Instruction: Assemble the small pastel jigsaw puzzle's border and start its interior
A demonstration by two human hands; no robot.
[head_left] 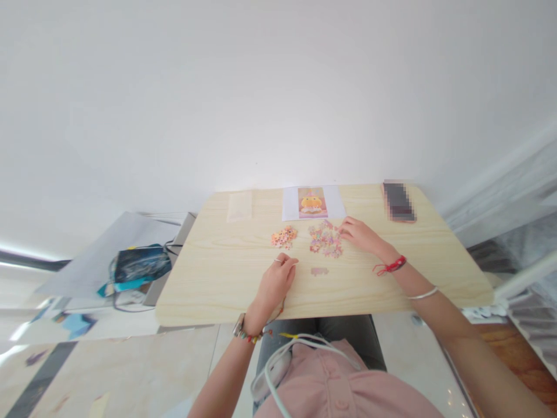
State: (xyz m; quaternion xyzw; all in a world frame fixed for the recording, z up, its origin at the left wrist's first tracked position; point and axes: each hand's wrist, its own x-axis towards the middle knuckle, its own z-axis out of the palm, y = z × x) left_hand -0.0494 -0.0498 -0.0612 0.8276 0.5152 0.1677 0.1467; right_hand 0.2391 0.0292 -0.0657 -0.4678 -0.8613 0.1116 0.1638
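Two heaps of small jigsaw pieces lie on a light wooden table (pixel 209 278): an orange-pink heap (pixel 284 237) and a mixed pastel heap (pixel 325 241). My right hand (pixel 357 234) rests at the right edge of the pastel heap, fingers curled and pinched onto pieces there. My left hand (pixel 277 280) lies on the table just below the orange heap, fingers curled under, a ring on one finger. A few joined pieces (pixel 319 271) sit alone between my hands. A picture sheet (pixel 312 202) showing a yellow figure lies beyond the heaps.
A phone (pixel 398 201) lies at the table's far right. A pale plastic bag (pixel 239 205) lies at the far left. Left of the table, a dark blue bag (pixel 141 264) sits on a grey surface. A white cable (pixel 278 363) hangs over my lap.
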